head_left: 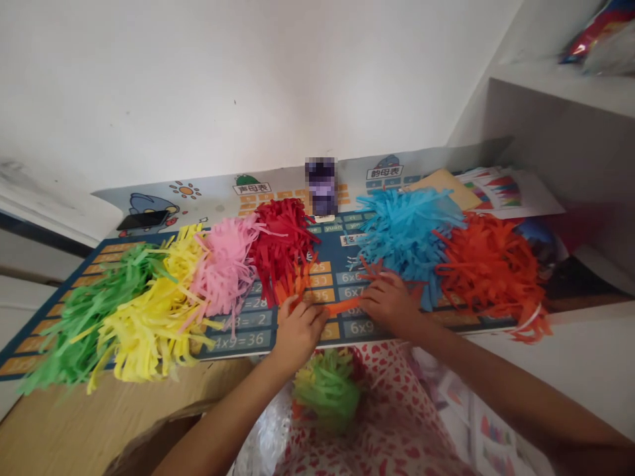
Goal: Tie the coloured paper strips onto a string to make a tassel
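Note:
An orange fringed paper strip (344,306) stretches between my two hands over the desk mat (258,324). Its left end fans out into thin strands, and more orange strands show beyond my right hand. My left hand (300,327) is closed on the strip near the mat's front edge. My right hand (389,303) is closed on the other side of it, just in front of the blue paper bundle (407,231). The red bundle (280,241) lies just beyond my left hand.
Pink (225,264), yellow (153,324) and green (94,317) bundles lie at left, an orange-red bundle (491,271) at right. A purple blurred object (322,188) stands at the back wall. A green-yellow bundle (330,390) rests on the lap.

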Demonstrator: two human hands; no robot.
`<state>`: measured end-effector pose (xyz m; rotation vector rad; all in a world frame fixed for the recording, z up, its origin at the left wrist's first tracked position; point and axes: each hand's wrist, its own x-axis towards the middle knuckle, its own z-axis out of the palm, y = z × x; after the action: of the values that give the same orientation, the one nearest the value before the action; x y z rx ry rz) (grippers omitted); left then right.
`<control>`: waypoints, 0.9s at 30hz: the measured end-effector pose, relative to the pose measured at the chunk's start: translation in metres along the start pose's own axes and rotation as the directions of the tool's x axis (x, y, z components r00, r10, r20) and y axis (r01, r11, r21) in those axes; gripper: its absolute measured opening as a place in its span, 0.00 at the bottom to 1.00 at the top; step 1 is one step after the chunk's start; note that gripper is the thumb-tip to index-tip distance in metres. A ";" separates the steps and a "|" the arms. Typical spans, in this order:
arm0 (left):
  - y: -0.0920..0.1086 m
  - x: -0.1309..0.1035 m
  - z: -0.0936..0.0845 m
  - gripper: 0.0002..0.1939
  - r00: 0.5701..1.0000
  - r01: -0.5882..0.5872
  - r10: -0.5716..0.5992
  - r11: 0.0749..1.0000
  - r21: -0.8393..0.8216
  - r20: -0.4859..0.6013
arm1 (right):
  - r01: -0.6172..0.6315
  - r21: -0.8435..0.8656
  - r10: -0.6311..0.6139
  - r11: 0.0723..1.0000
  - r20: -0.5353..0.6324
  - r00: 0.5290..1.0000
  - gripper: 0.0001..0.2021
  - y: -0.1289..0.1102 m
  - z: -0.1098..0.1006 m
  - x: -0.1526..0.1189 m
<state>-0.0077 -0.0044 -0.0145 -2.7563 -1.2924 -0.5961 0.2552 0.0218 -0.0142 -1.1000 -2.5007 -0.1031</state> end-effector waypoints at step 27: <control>-0.007 0.025 -0.008 0.11 0.897 0.388 -0.367 0.921 -0.042 0.247 | -0.383 0.259 0.307 0.887 0.290 0.907 0.08 0.029 0.003 0.013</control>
<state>-0.0011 0.0164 0.0006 -2.7246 -1.9283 -0.3533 0.2671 0.0518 -0.0143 -1.4687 -2.3577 0.5416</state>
